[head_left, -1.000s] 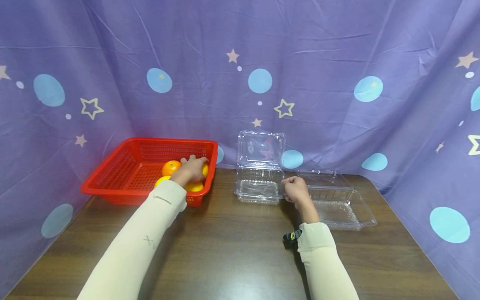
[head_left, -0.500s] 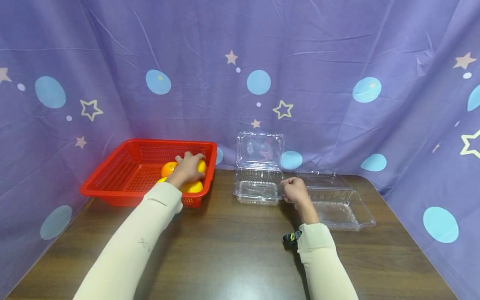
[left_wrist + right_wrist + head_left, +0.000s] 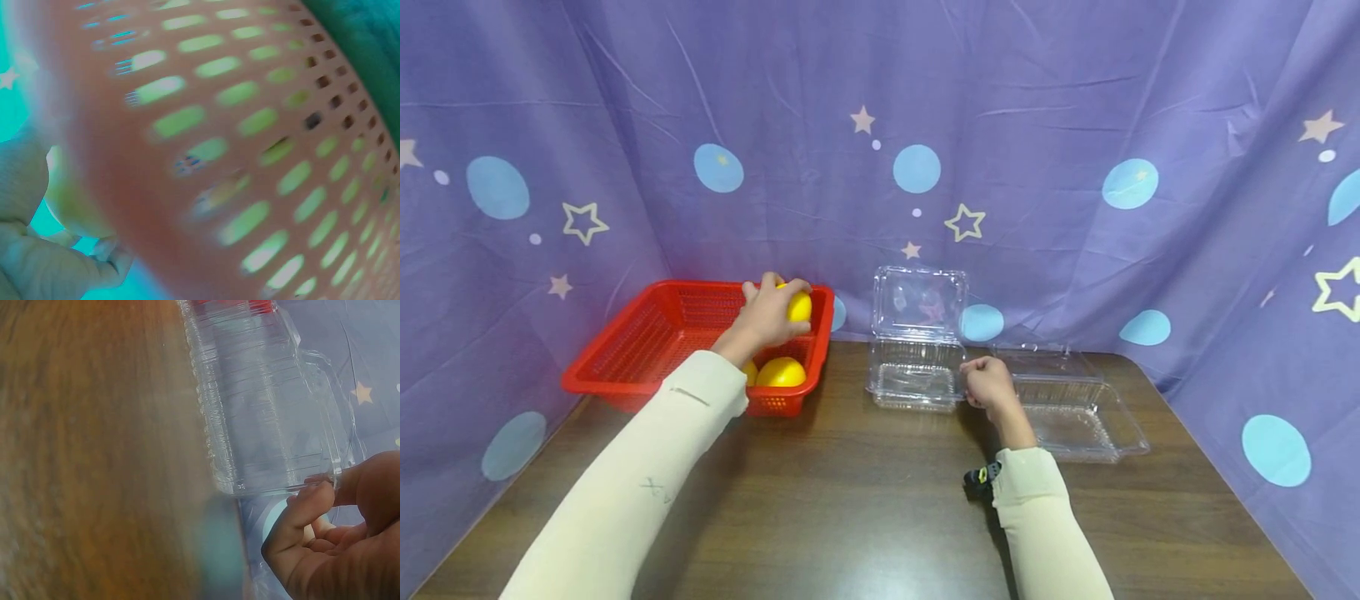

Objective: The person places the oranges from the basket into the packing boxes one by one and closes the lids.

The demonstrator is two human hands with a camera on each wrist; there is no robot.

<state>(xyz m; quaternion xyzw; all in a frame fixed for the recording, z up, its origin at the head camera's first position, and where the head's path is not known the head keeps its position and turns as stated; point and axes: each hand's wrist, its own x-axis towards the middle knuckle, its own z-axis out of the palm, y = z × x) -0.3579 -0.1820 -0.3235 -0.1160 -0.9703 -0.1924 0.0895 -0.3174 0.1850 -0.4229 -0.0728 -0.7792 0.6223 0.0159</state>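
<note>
My left hand (image 3: 766,318) grips a yellow fruit (image 3: 801,307) above the right side of the red basket (image 3: 617,388). In the left wrist view, the fruit (image 3: 72,203) shows between thumb and fingers, partly hidden behind the basket's slotted wall (image 3: 134,209). Another yellow fruit (image 3: 782,372) lies in the basket's near right corner, with a further yellow one (image 3: 749,372) partly covered by my wrist. My right hand (image 3: 988,385) pinches the right rim of a clear plastic clamshell box (image 3: 917,379), whose lid stands up. The right wrist view shows thumb and forefinger at the box's (image 3: 269,425) edge.
A second clear clamshell box (image 3: 1075,425) lies open to the right, partly behind my right arm. Everything stands on a brown wooden table (image 3: 865,500). A purple patterned curtain (image 3: 1037,125) closes off the back and sides.
My left hand has lifted the yellow fruit up from among the others to about the basket's back rim. The orange fruit seen earlier is now hidden. My right hand has stayed at the box.
</note>
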